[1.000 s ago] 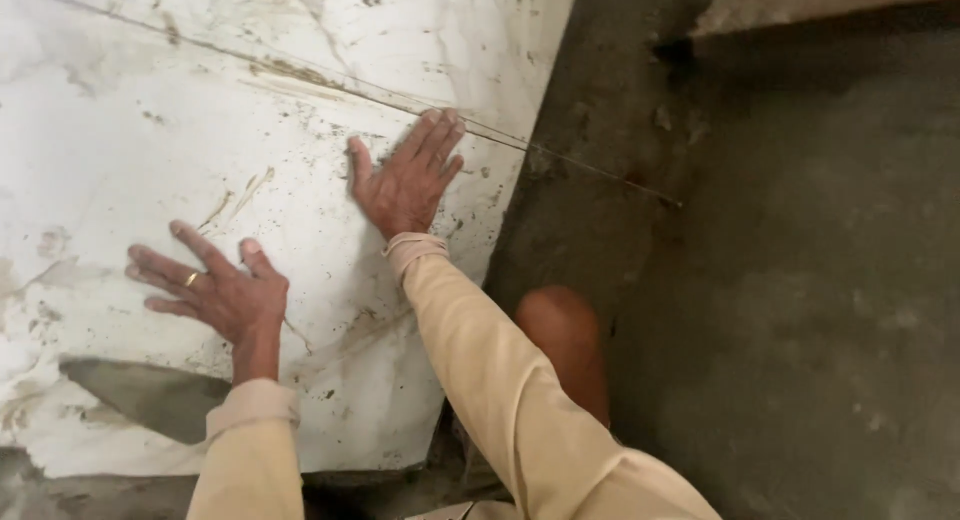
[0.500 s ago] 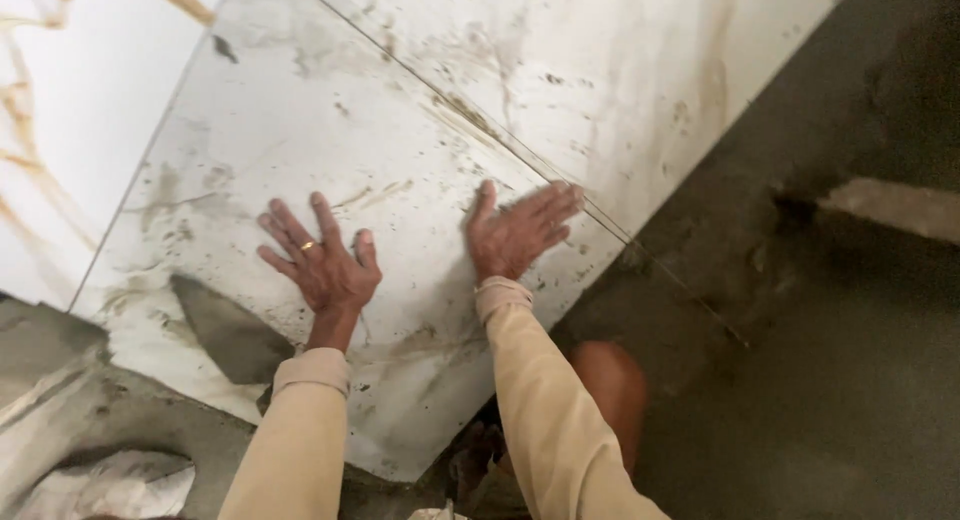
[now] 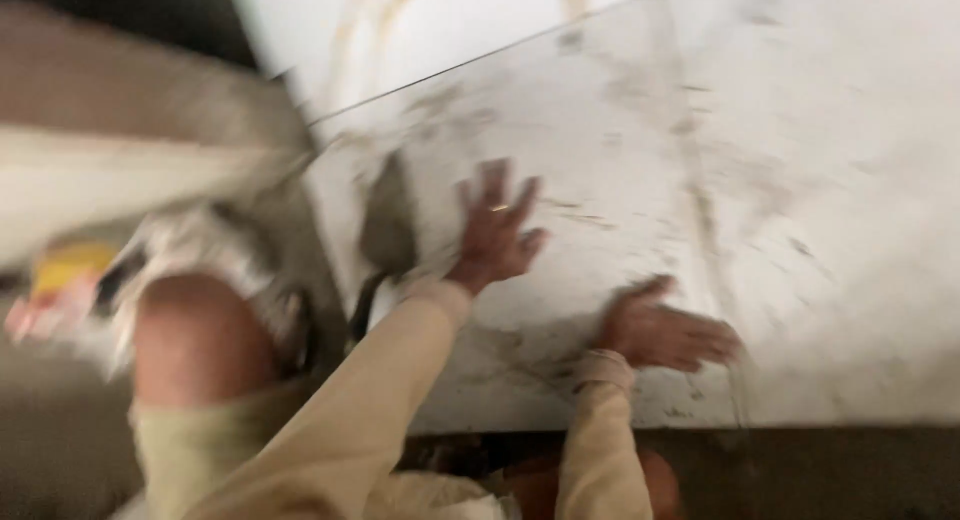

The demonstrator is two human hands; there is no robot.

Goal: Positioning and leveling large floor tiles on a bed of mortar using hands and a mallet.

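A large white marble-patterned floor tile (image 3: 760, 180), smeared with grey mortar, fills the upper right of the blurred head view. My left hand (image 3: 495, 235) lies flat on it with fingers spread and a ring on one finger, close to a dark trowel-shaped smear (image 3: 388, 220). My right hand (image 3: 665, 332) also presses flat on the tile, nearer its front edge, fingers pointing right. Both arms wear beige sleeves. Neither hand holds anything.
A second pale tile (image 3: 420, 30) adjoins at the top, separated by a thin joint. My bare knee (image 3: 195, 340) is at the lower left. Beyond it lie a crumpled pale sack (image 3: 190, 240) and a yellow-pink object (image 3: 55, 285). Dark grey mortar bed (image 3: 830, 470) runs below the tile.
The view has swung sharply left and blurred. Both hands stay flat on the tile; the right hand has turned with its fingers pointing right and sits nearer the front edge.
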